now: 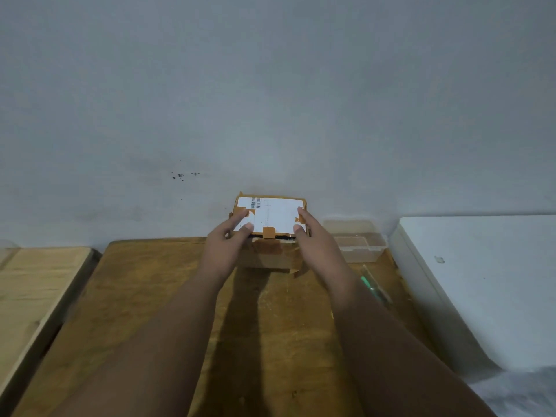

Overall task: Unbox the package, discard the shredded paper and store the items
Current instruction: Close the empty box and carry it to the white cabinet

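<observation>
At frame centre, left hand [229,236] and right hand [310,233], grips clamped on the stiff, light-looking taped brown cardboard box [270,218], best held by its side edges.

Worn brown wooden table [144,296] seen in centre, scratched and stained. Lighter wooden board [36,284] placed beside it at left, edge to edge. White box-like unit [481,275] set at right of table. Grey wall [270,85] seen behind, marked by small dark specks [180,175]. Green-tipped slender object [374,285] laid near table's right edge; kind cannot be told.
</observation>
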